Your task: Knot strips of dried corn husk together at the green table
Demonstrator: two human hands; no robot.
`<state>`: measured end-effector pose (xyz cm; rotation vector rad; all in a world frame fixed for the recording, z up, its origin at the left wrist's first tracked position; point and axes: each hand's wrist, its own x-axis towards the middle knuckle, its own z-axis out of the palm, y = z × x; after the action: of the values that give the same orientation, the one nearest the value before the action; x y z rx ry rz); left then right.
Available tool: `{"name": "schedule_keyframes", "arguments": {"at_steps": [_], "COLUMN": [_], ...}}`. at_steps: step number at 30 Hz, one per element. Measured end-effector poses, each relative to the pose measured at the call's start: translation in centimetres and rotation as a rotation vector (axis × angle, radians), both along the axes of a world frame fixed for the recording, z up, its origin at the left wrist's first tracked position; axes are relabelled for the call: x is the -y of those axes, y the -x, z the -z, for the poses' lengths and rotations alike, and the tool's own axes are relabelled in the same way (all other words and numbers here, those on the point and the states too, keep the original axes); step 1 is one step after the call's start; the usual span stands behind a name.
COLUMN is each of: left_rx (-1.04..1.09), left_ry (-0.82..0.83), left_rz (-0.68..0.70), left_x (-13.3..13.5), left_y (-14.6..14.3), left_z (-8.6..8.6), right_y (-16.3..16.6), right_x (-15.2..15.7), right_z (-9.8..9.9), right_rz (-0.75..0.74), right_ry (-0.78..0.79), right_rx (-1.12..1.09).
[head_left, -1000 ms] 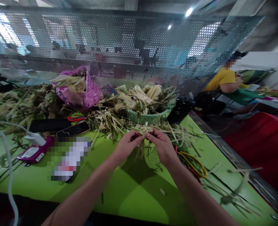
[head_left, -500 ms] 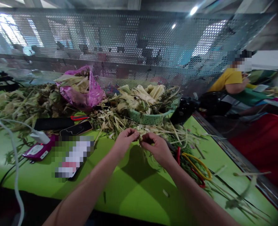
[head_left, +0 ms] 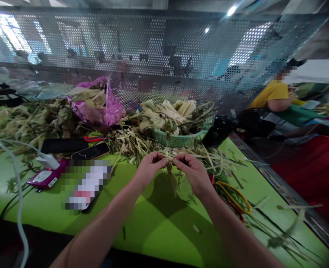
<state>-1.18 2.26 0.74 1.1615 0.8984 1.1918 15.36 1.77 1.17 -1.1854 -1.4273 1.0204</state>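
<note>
Right hand (head_left: 193, 171) now sits slightly farther right and toward far side, fingertips level with left hand (head_left: 150, 169). Both hands closed, pinching pale husk-like piece (head_left: 170, 167) above desk (head_left: 50, 214), on near side of green basket (head_left: 171, 140). We judge it light, papery, easily torn; we'd hold bunched top gently, leaving strands (head_left: 173, 181) hanging.

One head cam, facing fwd + down.
Shot from near side of green basket (head_left: 172, 140), close over tabletop (head_left: 153, 230); basket slightly abv frame ctr, perf. metal screen (head_left: 153, 56) behind basket, forearms (head_left: 105, 216) entering from btm.
</note>
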Motion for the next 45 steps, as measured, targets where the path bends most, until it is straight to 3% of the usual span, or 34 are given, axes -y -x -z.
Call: {"name": "schedule_keyframes", "arguments": {"at_steps": [11,18,22,26,30,33,40,45], "left_rx": [0.111,0.018,0.027,0.098,0.26,0.299,0.044,-0.172], "left_ry": [0.054,0.016,0.027,0.086,0.255,0.305,0.074,-0.109], "left_rz": [-0.169,-0.147,-0.151,-0.117,-0.093,-0.046,-0.025,-0.038], "left_x": [0.3,0.2,0.2,0.2,0.1,-0.1,-0.3,-0.7], "left_y": [-0.6,-0.4,-0.3,-0.4,-0.5,-0.3,1.3,1.5], "left_z": [0.2,0.3,0.2,0.3,0.7,0.7,-1.0,-0.8], "right_y": [1.0,0.7,1.0,1.4,1.4,1.2,0.6,0.7], "right_x": [0.8,0.2,0.3,0.7,0.9,0.6,0.0,0.1], "right_z": [-0.4,0.2,0.4,0.3,0.5,0.7,0.4,0.4], "right_rz": [-0.006,-0.054,-0.076,-0.05,0.0,-0.011,-0.097,-0.139], "right_ry": [-0.112,-0.022,0.002,-0.083,-0.224,-0.229,-0.012,-0.015], "right_rx": [0.268,0.092,0.105,0.23,0.418,0.405,0.049,0.055]}}
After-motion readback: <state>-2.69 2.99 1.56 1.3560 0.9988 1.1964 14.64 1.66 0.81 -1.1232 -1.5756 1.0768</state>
